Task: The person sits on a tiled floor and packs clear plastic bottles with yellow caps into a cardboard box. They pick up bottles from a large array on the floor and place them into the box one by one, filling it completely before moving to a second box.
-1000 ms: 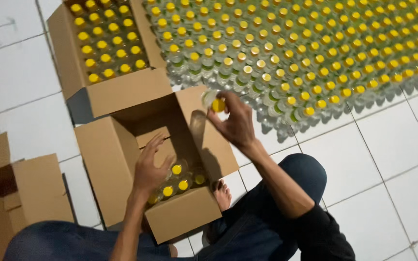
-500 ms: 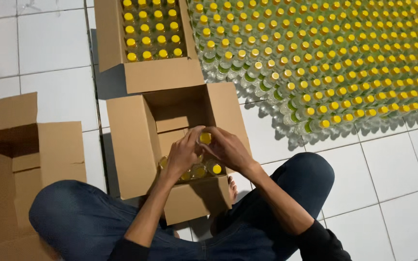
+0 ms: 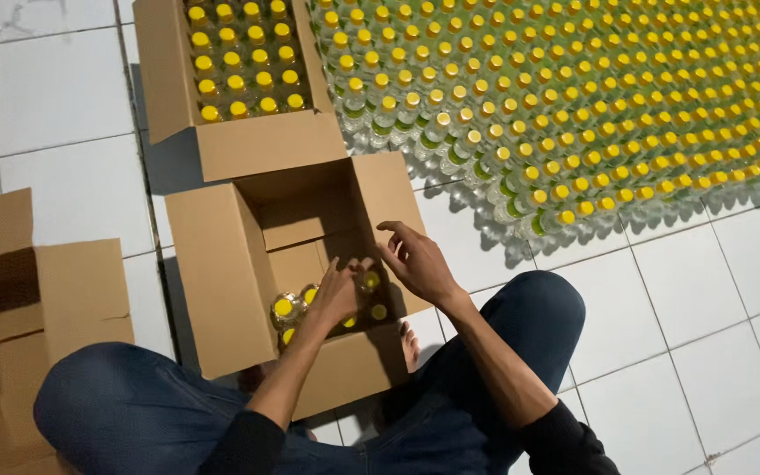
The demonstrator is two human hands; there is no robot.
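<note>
A clear bottle with a yellow cap (image 3: 369, 281) stands inside the open cardboard box (image 3: 213, 264) at the person's knees, in the near right part of the box interior. The left hand (image 3: 338, 295) is lowered into the box with its fingers on this bottle; whether they close fully around it cannot be told, since the hand covers the bottle body. Just left of it, several more yellow-capped bottles (image 3: 284, 308) stand together along the near wall of the same box. The right hand (image 3: 417, 261) hovers above the box's right side, fingers spread and loosely curled, holding nothing. Beyond this box, touching its far flap, sits a second cardboard box (image 3: 257, 145) filled with rows of capped bottles. To the right of both boxes a large block of identical bottles (image 3: 591, 97) stands in close rows on the white tiled floor (image 3: 705, 299). A third, open carton (image 3: 37, 299) lies at the left, beside the person's left knee. The person sits on the floor in dark blue trousers.
</note>
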